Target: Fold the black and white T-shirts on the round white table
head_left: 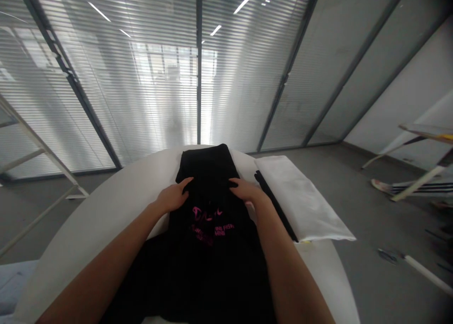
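Note:
A black garment (208, 229) with pink lettering lies spread along a round white table (106, 206). Its far end looks folded over. My left hand (174, 195) lies flat on the cloth at its left edge, fingers stretched out toward the middle. My right hand (246, 190) rests on the cloth at the right edge, fingers also extended and pointing inward. Neither hand holds anything; both press on the fabric.
A folded white cloth (300, 199) with a dark strip along its left side lies on the table's right part. White slanted frame legs (38, 149) stand at left. At far right are table legs (417, 182) and a person's shoe (380, 186). Glass walls with blinds stand behind.

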Motion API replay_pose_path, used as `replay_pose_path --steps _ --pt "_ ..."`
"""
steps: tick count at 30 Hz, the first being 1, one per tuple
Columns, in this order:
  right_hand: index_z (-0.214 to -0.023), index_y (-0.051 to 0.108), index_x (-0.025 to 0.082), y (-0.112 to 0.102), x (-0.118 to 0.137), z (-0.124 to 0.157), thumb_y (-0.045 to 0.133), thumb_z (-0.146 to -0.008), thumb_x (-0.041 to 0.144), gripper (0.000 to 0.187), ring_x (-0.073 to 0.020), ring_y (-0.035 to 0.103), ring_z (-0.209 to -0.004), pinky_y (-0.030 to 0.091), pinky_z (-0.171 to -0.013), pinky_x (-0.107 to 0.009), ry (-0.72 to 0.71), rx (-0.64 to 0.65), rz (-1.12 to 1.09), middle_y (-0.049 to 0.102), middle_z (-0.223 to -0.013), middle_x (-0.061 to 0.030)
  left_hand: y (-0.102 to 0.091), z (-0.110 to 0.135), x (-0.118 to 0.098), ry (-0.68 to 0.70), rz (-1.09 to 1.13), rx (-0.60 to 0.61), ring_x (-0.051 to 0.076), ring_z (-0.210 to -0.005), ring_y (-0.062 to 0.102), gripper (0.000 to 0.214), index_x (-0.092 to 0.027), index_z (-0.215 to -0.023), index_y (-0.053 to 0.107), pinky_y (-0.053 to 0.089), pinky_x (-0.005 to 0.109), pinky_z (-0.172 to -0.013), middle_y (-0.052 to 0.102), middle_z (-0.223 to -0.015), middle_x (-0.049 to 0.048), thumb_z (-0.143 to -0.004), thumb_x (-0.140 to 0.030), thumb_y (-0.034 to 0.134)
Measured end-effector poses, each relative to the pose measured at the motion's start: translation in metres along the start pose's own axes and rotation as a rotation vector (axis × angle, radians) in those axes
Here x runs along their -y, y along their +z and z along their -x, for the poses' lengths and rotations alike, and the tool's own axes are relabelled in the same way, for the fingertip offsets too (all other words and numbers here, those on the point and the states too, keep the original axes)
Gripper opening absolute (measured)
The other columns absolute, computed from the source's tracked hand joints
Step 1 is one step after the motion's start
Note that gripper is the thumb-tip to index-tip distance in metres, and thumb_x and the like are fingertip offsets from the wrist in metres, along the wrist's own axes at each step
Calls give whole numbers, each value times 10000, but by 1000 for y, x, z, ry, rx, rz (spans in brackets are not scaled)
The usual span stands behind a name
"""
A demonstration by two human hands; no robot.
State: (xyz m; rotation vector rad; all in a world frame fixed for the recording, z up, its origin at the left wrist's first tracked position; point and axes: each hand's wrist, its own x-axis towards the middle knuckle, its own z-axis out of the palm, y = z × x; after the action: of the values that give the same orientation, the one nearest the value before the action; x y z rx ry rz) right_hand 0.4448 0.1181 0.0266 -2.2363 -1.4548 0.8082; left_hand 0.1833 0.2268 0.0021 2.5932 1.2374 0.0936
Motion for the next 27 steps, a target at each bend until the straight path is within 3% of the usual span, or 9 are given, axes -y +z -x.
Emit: replay_pose_path --steps 3,6,11,17,21,25,27 --pt "-1471 379 281 -16 -2 13 582 -862 366 647 -212 668 -635 551 -615 -381 150 177 -80 694 -866 -70 2 -4 0 -19 -132 -48 290 -957 678 484 -292 -1426 382 486 399 -803 708 -1061 111 -956 -399 339" --pt "-1426 423 282 -24 -5 16 615 -844 300 613 -181 631 -553 537 -553 -337 149 237 -163 635 -695 -13 2 -9 0 -69 -174 -59 285 -927 681 426 -298 -1351 434 484 394 -787 715 -1008 95 -960 -430 328" --pt "-1204 629 141 -12 0 -3 551 -844 181 370 -142 570 -531 499 -523 -267 4 112 -178 620 -677 -30 -2 -22 10 -155 -156 -95 293 -948 677 381 -286 -1276 478 489 389 -770 711 -1014 97 -953 -437 342" --pt "-1298 599 176 10 5 -17 524 -862 207 443 -174 641 -783 512 -705 -271 -60 -140 -222 705 -973 -66 -7 -33 23 -315 -24 -161 299 -1047 657 442 -263 -1335 437 486 387 -824 685 -1156 113 -952 -461 342" --pt "-1389 502 182 2 5 -1 543 -888 337 526 -188 640 -793 521 -681 -298 -52 -27 -363 693 -1039 -99 -12 -8 27 -307 10 -98 338 -1045 660 610 -199 -1447 319 484 419 -832 685 -1144 169 -929 -521 346" --pt "-1532 225 235 -16 14 26 666 -788 546 919 -216 647 -764 535 -632 -355 126 175 -245 650 -1131 -149 -16 37 29 -206 8 27 349 -973 684 735 -242 -1520 214 494 432 -799 703 -1113 156 -886 -560 406" --pt "-1538 169 291 -19 22 37 747 -697 559 1054 -231 656 -753 542 -631 -392 142 306 -153 639 -1155 -140 -17 54 30 -164 16 58 334 -958 690 736 -249 -1528 223 495 426 -811 713 -1097 141 -882 -540 425"
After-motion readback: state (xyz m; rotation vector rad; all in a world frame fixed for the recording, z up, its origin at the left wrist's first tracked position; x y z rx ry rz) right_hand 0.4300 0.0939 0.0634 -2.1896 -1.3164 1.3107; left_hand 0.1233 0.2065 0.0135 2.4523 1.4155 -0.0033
